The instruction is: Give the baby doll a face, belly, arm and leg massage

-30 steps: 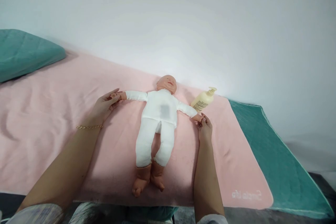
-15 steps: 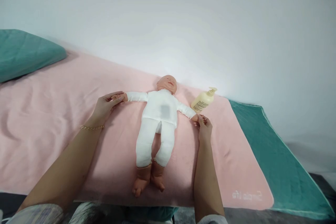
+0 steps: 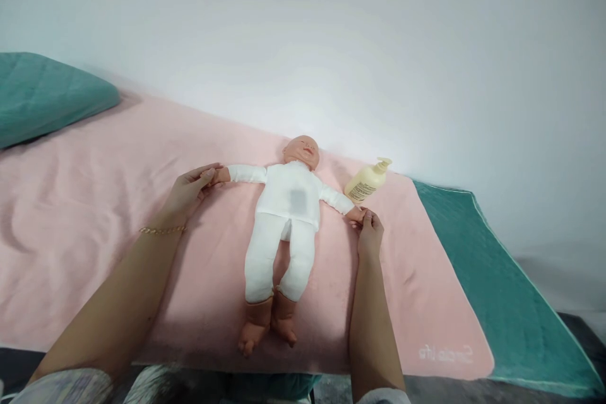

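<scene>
A baby doll (image 3: 286, 199) with a white cloth body lies on its back, arms spread wide and bare feet toward me. My left hand (image 3: 190, 188) is closed on the doll's hand at the left, thumb on top. At the right, my right hand (image 3: 370, 230) pinches the doll's other hand between thumb and fingers. Just beyond that hand, a pale yellow pump bottle (image 3: 367, 182) leans on the blanket, its pump head toward the wall.
A pink blanket (image 3: 203, 303) covers the bed, creased on the left. Green bedding (image 3: 492, 265) shows past its right end, and a green pillow (image 3: 52, 95) sits at the far left. A pale wall (image 3: 303, 31) rises behind.
Both of my hands have shifted slightly outward along the doll's hands, toward its fingertips. The doll's body and the bottle have stayed in place.
</scene>
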Action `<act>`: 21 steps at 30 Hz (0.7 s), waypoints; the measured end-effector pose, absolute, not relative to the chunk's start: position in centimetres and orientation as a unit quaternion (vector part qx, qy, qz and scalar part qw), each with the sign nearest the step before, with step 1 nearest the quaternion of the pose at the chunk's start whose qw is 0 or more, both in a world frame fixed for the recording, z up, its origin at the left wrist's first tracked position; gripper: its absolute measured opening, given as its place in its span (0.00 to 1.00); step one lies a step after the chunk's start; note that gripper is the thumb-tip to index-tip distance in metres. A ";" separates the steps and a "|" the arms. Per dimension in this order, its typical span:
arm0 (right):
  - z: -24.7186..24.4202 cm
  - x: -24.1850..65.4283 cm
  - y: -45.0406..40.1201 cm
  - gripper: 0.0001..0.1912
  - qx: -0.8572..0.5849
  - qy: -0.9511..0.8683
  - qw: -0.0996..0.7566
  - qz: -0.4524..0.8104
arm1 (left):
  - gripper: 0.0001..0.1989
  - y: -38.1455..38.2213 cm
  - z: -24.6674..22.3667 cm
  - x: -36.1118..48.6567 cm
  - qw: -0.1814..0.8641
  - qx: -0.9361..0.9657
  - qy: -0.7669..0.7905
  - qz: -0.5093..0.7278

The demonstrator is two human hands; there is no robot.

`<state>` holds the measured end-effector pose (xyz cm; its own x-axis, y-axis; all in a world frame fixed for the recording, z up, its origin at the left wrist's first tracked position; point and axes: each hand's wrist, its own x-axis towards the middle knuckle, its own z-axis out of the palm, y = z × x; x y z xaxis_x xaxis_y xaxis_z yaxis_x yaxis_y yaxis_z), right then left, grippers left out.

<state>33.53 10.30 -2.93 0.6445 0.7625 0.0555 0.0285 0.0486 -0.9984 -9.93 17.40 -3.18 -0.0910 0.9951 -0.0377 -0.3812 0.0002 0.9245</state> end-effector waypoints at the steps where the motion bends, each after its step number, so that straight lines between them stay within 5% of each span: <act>1: -3.0 33.6 10.4 0.23 -0.627 -0.313 0.655 0.282 | 0.21 17.4 -3.1 -10.0 0.576 0.359 0.413 0.607; 10: -3.3 34.0 10.6 0.30 -0.589 -0.295 0.679 0.324 | 0.27 17.1 -2.6 -9.8 0.592 0.341 0.413 0.602; 21: -2.5 33.2 10.1 0.22 -0.617 -0.320 0.656 0.294 | 0.26 16.4 -1.6 -9.0 0.479 0.409 0.526 0.571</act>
